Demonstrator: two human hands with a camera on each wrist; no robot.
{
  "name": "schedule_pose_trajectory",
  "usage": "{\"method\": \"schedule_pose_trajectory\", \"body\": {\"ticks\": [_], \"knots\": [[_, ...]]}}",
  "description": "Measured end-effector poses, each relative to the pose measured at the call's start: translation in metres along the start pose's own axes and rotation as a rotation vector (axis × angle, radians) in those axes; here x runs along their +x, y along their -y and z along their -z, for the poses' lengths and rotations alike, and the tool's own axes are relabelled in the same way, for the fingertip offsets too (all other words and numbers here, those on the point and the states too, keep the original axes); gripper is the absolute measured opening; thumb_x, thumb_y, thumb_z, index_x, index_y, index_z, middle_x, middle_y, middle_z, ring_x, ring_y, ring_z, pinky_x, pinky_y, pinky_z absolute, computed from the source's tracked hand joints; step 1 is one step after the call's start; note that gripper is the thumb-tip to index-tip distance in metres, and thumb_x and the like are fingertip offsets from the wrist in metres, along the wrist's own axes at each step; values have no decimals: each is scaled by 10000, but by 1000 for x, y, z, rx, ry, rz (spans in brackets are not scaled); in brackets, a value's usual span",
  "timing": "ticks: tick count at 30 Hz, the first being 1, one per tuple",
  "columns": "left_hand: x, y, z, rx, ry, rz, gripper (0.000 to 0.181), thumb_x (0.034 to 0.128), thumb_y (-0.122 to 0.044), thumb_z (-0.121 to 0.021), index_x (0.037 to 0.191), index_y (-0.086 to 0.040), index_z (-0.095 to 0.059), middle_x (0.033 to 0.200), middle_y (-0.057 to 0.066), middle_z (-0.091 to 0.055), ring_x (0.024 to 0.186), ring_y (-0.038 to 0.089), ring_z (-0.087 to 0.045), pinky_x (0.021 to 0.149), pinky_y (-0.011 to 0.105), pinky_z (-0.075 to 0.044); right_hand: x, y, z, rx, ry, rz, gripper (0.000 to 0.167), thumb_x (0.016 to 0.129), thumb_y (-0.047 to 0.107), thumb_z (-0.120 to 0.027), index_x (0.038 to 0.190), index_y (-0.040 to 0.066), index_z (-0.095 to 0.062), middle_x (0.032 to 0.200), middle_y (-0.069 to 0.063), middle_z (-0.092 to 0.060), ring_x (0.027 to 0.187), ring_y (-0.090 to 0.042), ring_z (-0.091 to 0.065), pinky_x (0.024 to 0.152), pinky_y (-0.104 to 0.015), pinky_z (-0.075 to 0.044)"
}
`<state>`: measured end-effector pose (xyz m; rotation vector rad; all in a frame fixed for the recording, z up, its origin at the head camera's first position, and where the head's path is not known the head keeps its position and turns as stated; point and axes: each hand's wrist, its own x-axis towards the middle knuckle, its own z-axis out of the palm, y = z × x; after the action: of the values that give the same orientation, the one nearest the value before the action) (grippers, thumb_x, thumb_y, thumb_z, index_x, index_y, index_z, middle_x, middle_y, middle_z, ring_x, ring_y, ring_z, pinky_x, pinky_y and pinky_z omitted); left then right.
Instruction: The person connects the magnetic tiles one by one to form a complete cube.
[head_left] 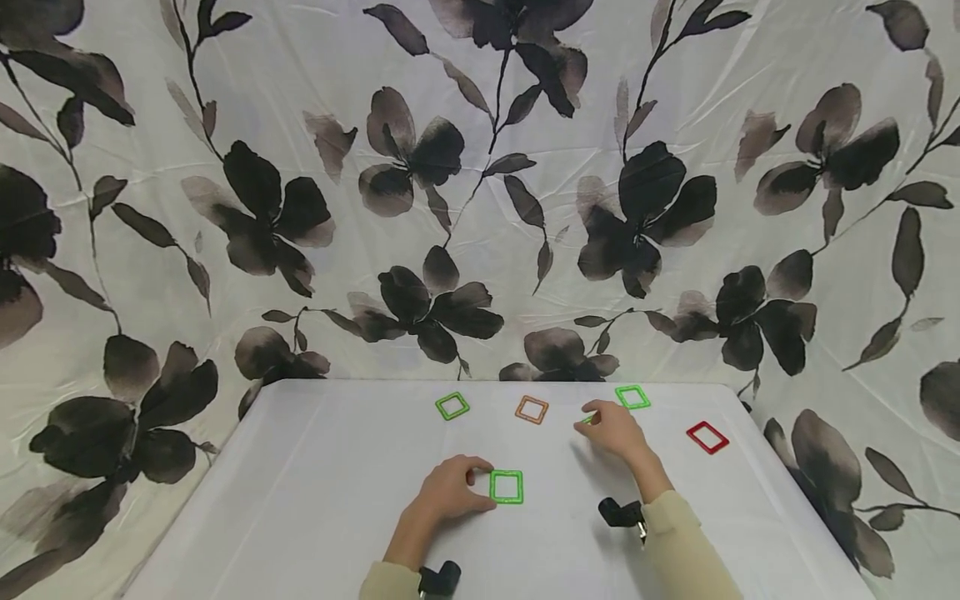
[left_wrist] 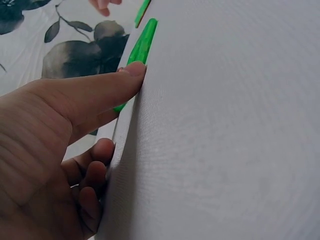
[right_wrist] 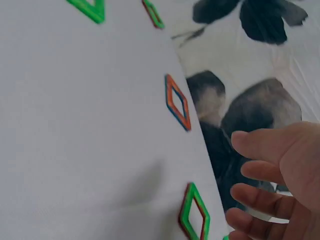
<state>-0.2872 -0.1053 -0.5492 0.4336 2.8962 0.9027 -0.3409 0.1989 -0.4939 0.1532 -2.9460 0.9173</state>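
Note:
My left hand (head_left: 450,490) pinches the left side of a green square frame (head_left: 521,487) between thumb and fingers. The frame lies at the table's middle; in the left wrist view it appears as a thin green strip (left_wrist: 145,42). My right hand (head_left: 618,429) hovers farther back, fingers apart and loosely bent. Under its fingertips lies another green frame (head_left: 588,419), mostly hidden in the head view. The right wrist view shows a gap between that hand (right_wrist: 280,180) and the green frame (right_wrist: 186,212) on the table.
Along the table's back lie a green frame (head_left: 458,414), an orange frame (head_left: 543,413) and another green frame (head_left: 638,406). To the right of my right hand lies a red frame (head_left: 717,431). A flowered cloth (head_left: 555,250) hangs behind the white table (head_left: 300,467).

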Motion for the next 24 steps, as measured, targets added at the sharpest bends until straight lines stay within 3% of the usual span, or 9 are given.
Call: {"method": "schedule_pose_trajectory", "body": {"ticks": [7,15,24], "knots": [[0,0,2,-3,3,-8,522,671,-410,-868,1132,-221,-709,734,-62,-493,645,101,-426,553,284,-325,6,-28,10,12,-63,-117,452,822,264,-763,1145,-31,-649,908,-124,-622,751,-250,-566,630,-414,-462],[1,1,2,-18,-9,-4,521,660,-401,-880,1123,-229,-713,727,-64,-489,646,103,-427,554,288,-324,0,-43,2,72,-109,-230,580,777,335,-796,1158,-61,-611,1037,-218,-629,899,-349,-601,749,-479,-472],[-2,1,-1,-18,-9,-9,523,673,-394,-873,1137,-221,-708,739,-61,-484,651,98,-419,558,278,-322,-6,-52,-14,69,-132,-275,622,754,354,-810,1146,-82,-601,1029,-207,-643,920,-361,-604,780,-492,-467]]}}
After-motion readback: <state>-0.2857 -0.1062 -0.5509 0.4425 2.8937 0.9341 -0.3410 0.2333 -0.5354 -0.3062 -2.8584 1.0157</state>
